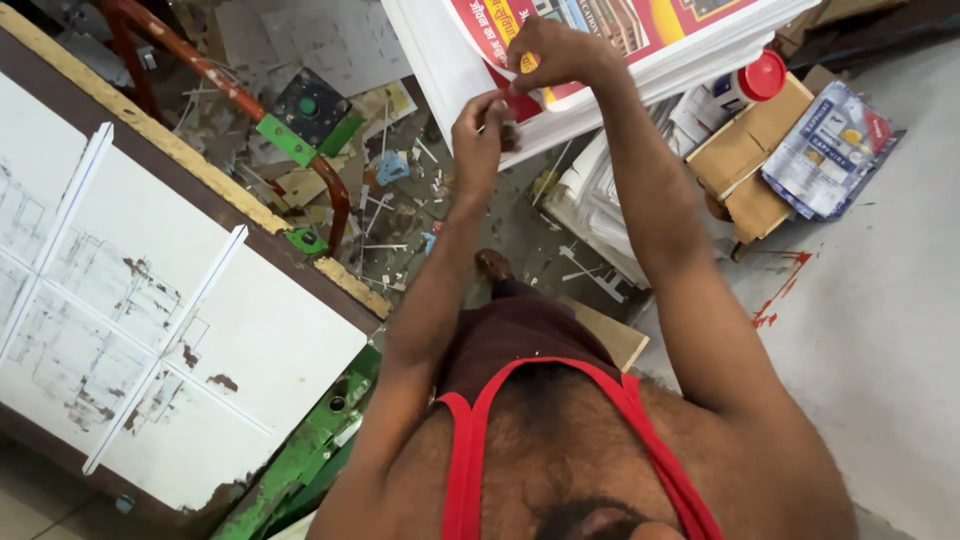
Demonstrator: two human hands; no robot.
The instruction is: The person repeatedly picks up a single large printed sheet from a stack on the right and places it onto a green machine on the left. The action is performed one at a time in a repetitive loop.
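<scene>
Two hands (478,125) (560,52) on glossy printed sheets (640,40)

Red-and-yellow printed sheets (640,30), red-capped bottle (750,82), white board (150,300).

Workshop floor area, viewed from above.

A white work table (250,360) with worn, stained patches and raised white strips occupies the left side, edged in yellow. A rust-orange metal frame (215,80) with green fittings stands beside it. The grey floor (880,330) carries paper scraps at centre and red paint marks at right. Cardboard boxes (750,165) lie at upper right.
</scene>
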